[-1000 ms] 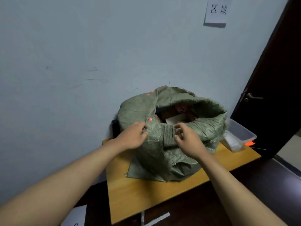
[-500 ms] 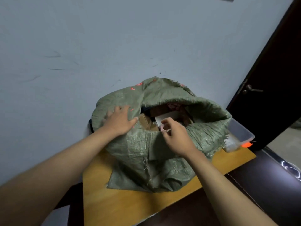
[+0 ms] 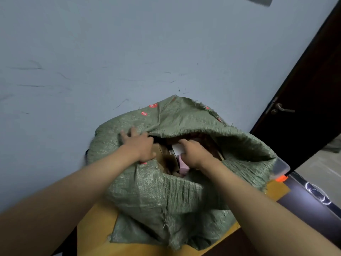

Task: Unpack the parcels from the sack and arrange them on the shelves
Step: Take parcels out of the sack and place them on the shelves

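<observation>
A green woven sack [image 3: 166, 191] stands on a wooden table [image 3: 96, 228] against the wall, its mouth open toward me. My left hand [image 3: 138, 145] presses with spread fingers on the sack's left rim, holding it back. Inside the mouth, my right hand [image 3: 195, 154] grips a white and pink parcel [image 3: 183, 167], fingers over its top and thumb at its side. A brown cardboard parcel [image 3: 162, 157] lies just left of it. Other parcels deeper in the sack are in shadow.
A clear plastic box [image 3: 280, 167] with an orange clip sits on the table's right end, partly behind the sack. A dark door [image 3: 304, 108] with a lever handle [image 3: 282, 109] stands at the right. The grey wall is directly behind the sack. No shelves show.
I have leaned in closer over the sack. My left hand slid from the front rim to the left side, widening the mouth. My right hand left the rim and reached in onto the parcel.
</observation>
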